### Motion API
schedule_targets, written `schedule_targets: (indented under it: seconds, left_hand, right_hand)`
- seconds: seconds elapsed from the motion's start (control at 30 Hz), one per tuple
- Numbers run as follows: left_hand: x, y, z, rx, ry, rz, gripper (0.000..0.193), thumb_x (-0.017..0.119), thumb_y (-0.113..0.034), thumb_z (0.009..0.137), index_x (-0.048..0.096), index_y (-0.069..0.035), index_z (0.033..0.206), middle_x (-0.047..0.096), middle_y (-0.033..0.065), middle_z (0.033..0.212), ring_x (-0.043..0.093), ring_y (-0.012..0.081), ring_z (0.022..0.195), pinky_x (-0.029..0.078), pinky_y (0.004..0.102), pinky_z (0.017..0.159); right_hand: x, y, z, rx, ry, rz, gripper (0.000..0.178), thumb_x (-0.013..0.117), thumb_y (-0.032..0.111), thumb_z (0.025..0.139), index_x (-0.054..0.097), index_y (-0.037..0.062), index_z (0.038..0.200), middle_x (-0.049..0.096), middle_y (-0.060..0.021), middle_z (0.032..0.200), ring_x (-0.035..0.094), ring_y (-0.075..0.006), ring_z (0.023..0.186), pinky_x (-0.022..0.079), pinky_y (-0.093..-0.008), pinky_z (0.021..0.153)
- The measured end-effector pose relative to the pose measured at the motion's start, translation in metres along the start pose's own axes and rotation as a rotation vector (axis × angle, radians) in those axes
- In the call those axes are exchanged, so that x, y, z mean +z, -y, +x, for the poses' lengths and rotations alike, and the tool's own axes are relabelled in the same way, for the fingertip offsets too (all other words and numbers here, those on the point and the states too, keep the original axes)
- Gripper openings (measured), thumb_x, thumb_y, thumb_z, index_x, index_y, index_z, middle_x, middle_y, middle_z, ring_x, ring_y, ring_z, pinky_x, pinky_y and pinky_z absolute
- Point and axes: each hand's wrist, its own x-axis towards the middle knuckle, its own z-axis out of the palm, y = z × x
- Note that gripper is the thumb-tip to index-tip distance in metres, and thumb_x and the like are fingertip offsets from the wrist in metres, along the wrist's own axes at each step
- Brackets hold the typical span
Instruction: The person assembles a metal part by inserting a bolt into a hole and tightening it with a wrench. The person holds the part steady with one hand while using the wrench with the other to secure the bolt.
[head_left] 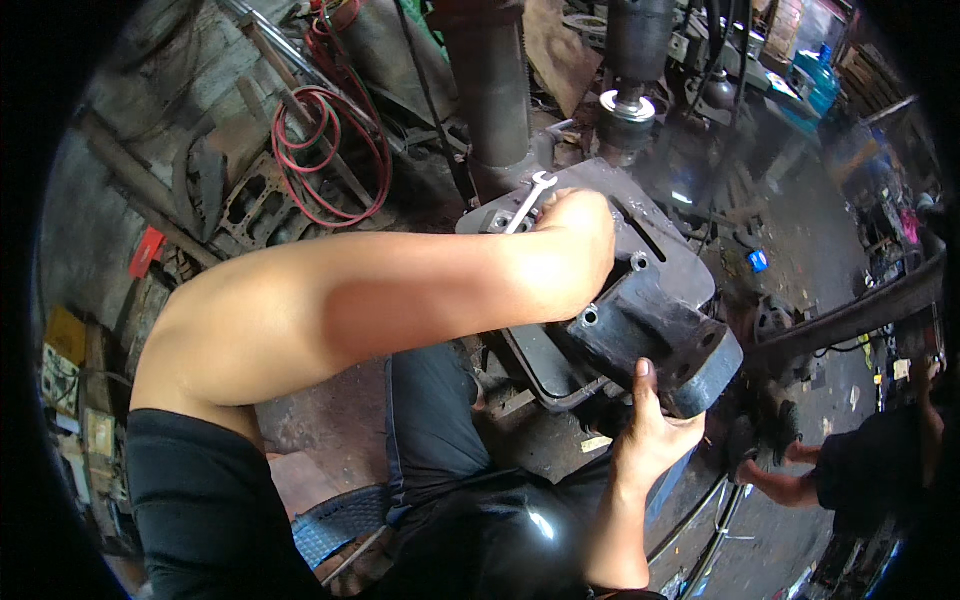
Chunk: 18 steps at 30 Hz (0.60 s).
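One dark metal bracket (640,318) is occupying right of centre frame, the right hand (660,438) gripping its rounded end; the left hand (570,208), near a wrench (526,208), is hiding its fingers, state untellable. Smooth, curved and bored, the bracket is looking heavy, rigid, perhaps slick, its thick end likely offering surest purchase.

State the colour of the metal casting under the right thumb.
Black to dark grey; the metal casting shows best in the head view, the only one.

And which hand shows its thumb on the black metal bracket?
The right hand: its thumb lies against the bracket. The left hand is farther forward, beside the wrench.
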Motion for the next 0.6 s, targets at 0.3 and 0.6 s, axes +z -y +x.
schedule_targets:
  seconds: [0.3, 0.6]
  left_hand:
    - [-0.002, 0.001, 0.014, -0.133, 0.040, -0.044, 0.023, 0.082, -0.026, 0.072, 0.078, -0.018, 0.093, 0.075, -0.0016, 0.091, 0.070, 0.0167, 0.077, 0.051, 0.0364, 0.064]
    - [-0.006, 0.000, 0.022, -0.152, 0.170, -0.019, 0.026, 0.080, -0.026, 0.076, 0.079, -0.019, 0.101, 0.075, -0.0012, 0.100, 0.071, 0.0159, 0.090, 0.054, 0.0359, 0.071]
  right_hand:
    - [0.000, 0.003, 0.000, 0.015, 0.030, 0.026, 0.032, 0.079, 0.001, 0.084, 0.066, -0.0048, 0.113, 0.071, -0.0079, 0.104, 0.065, -0.0139, 0.089, 0.049, -0.0283, 0.089]
    - [-0.001, -0.001, 0.000, 0.021, 0.029, -0.011, 0.031, 0.080, 0.004, 0.084, 0.067, -0.0046, 0.111, 0.071, -0.0075, 0.102, 0.065, -0.0142, 0.087, 0.049, -0.0287, 0.086]
